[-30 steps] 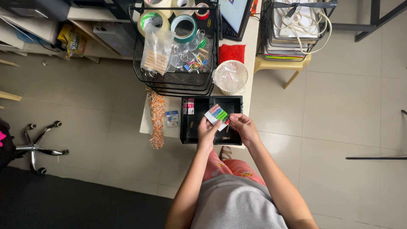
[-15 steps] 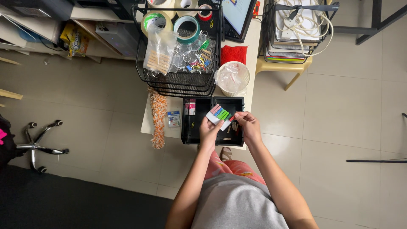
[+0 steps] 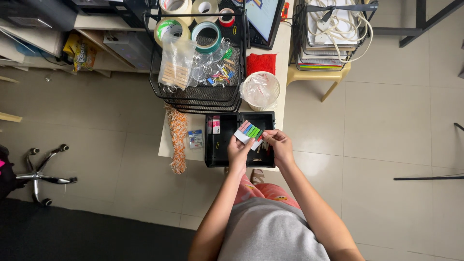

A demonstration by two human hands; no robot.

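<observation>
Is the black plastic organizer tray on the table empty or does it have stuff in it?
Not empty. The black plastic organizer tray holds a small pink item in its left compartment and wooden clips in the right.

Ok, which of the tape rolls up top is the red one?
The small red roll at the far right of the row, behind the wire basket. The teal-rimmed, green-rimmed and two pale rolls are all larger.

Even indoor light, sharp at the centre

The floor [image 3: 386, 121] is lit softly and evenly, with faint glare seen on tiles right of the tray [image 3: 240, 140]; a dark band is left at the lower left, the tray's inside is shadowed, and lines are bent toward the edges.
</observation>
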